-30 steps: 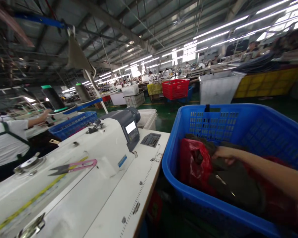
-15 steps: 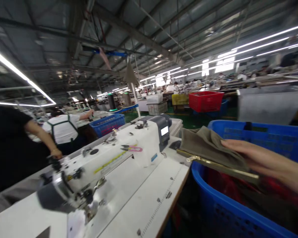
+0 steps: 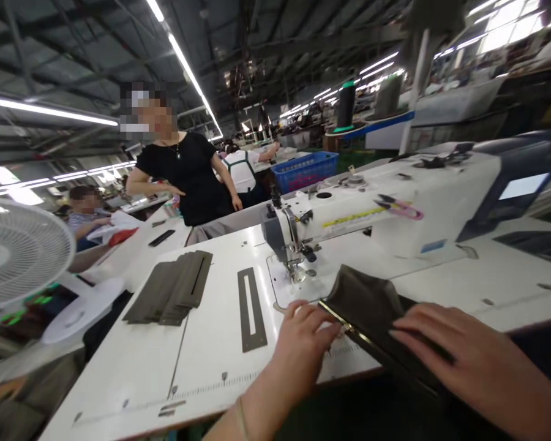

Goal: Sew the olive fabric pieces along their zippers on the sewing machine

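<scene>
Two hands apart, both on cloth: left hand (image 3: 298, 346) fingertips at metal zipper (image 3: 335, 318) end, right hand (image 3: 468, 361) spread flat on folded olive cloth (image 3: 367, 306). Cloth overhangs bench (image 3: 133, 367) edge, just beside presser foot (image 3: 297, 272). Risks: overhang dragging cloth off, loose hold letting zipper shift, fingers straying near foot.

Free gap between left hand (image 3: 298, 343) and slotted plate (image 3: 245, 312)

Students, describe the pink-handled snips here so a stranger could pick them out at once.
Start at the white industrial sewing machine. Along the top of its arm, beside the yellow strip, lie thread snips, the only bright pink thing on the machine.
</scene>
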{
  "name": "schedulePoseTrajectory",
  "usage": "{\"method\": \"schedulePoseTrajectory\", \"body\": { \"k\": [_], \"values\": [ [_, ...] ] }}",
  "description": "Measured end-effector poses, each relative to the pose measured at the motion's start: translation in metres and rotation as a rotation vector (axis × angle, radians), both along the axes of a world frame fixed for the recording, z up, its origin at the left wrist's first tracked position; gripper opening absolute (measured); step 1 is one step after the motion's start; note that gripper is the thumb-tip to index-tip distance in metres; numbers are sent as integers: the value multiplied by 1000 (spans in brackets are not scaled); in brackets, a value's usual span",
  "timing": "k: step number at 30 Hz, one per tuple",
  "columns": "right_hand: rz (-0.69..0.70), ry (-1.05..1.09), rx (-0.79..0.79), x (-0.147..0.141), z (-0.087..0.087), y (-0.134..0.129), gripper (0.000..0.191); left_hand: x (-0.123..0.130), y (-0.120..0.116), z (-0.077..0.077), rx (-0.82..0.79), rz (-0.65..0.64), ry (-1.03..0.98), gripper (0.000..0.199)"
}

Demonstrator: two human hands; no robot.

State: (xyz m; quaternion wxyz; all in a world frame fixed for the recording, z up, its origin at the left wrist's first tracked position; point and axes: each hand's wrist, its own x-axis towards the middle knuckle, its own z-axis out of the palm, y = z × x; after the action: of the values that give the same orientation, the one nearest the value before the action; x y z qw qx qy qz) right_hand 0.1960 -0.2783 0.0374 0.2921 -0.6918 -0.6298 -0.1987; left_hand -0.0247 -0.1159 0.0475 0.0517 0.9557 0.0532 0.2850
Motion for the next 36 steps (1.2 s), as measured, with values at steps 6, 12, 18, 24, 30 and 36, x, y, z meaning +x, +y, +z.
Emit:
{"method": "schedulePoseTrajectory", "body": {
  "k": [6,12,18,24,30,36],
  "values": [
    [101,-196,-97,-33,-17,21,32,69,4,2,97,-269,333,13],
    [117,109,-39,7,-2,-6,17,73,5,1,-51,-258,428,12],
    [26,80,15,49,-31,-44,30,68,12,-3,-65,-268,411,12],
    [64,2,87,34,-32,-42,14,71,12,-11,-109,-279,339,10],
    [88,-14,84,24,-28,-31,21,67,6,-14,-310,-219,204,15],
    [38,76,144,18,-21,-27,15,62,3,-3,-400,-131,108,15]
  ]
}}
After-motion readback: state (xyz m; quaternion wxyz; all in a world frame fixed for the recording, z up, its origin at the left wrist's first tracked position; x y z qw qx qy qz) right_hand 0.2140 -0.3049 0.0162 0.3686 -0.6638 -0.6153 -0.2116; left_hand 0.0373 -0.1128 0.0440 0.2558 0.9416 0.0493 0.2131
